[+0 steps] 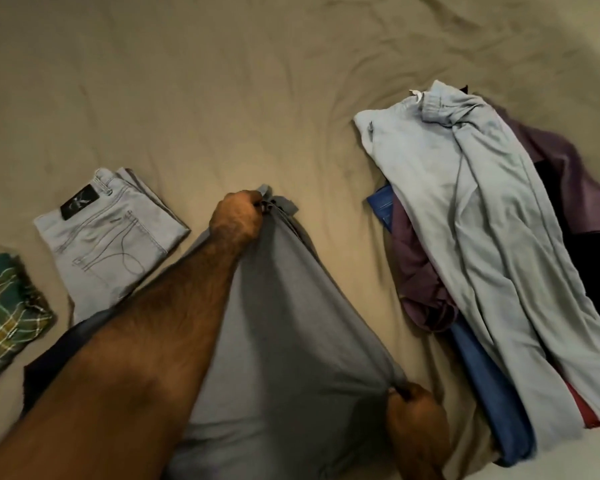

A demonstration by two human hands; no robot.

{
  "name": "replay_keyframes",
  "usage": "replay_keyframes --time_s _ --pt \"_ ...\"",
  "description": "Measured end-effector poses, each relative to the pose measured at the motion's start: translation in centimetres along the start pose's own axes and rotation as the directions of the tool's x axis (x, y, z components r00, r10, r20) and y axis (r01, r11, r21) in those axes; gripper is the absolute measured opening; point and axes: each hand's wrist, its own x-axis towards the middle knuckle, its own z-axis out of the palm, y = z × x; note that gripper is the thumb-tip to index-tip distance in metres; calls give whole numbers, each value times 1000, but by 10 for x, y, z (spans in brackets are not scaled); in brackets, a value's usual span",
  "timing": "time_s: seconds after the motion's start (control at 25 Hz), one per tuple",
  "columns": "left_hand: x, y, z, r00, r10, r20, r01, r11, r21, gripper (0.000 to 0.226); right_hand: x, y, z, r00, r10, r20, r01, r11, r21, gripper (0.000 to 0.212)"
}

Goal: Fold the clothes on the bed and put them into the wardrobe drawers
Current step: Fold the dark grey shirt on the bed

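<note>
— Left hand (235, 221) grips the far end of the grey garment (278, 323); what about the right hand (414, 408)?
— Pinching its near edge. It hangs stretched above the bed (187, 98), between folded jeans (108, 233) and the unfolded pile (482, 237).

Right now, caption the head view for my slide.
Both hands, left hand and right hand, grip a grey cotton garment over the beige bedsheet.

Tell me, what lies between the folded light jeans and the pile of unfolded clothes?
In the head view, the grey garment lies between them, with the left hand and the right hand gripping it.
</note>
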Motion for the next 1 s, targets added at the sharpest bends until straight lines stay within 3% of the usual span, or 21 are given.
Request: replay_keyframes --time_s 0.08,0.16,0.24,0.32,0.4,0.52,0.6,0.68,0.8,0.88,1.0 --pt "10 9 9 1000 6 -21 -5 996 90 26 -5 -4 1 999 -45 -21 43 996 -80 30" --pt "13 15 21 993 43 -111 -14 967 254 27 -9 1 7 940 -251 -229 211 960 -186 17" --pt "17 22 30 983 63 -170 -8 952 307 31 -9 5 12 792 -492 -360 343 848 -404 19" --pt "20 28 37 987 22 -157 9 981 193 32 -1 5 27 610 -733 -299 595 674 -438 40" --pt "12 27 51 980 106 -169 -90 991 99 36 5 -4 48 472 -863 -179 765 502 -403 48" --pt "-6 8 77 926 366 -97 -350 925 149 60 -1 -11 62 498 -863 81 830 448 -332 50" --pt "-15 -4 93 890 455 -24 -437 867 238 64 -1 -8 61 506 -858 90 826 452 -337 57" --pt "-21 -18 102 891 451 50 -439 829 347 73 2 -3 60 537 -842 54 795 484 -366 61" --pt "-22 -21 112 909 416 38 -396 828 397 77 1 1 66 582 -813 -4 738 530 -417 60" --pt "-31 -9 111 888 459 -21 -423 835 352 68 -9 -7 67 535 -844 -38 742 491 -457 61" --pt "-79 -10 131 759 597 -259 -544 800 252 51 -17 -26 76 300 -952 62 869 245 -430 62"
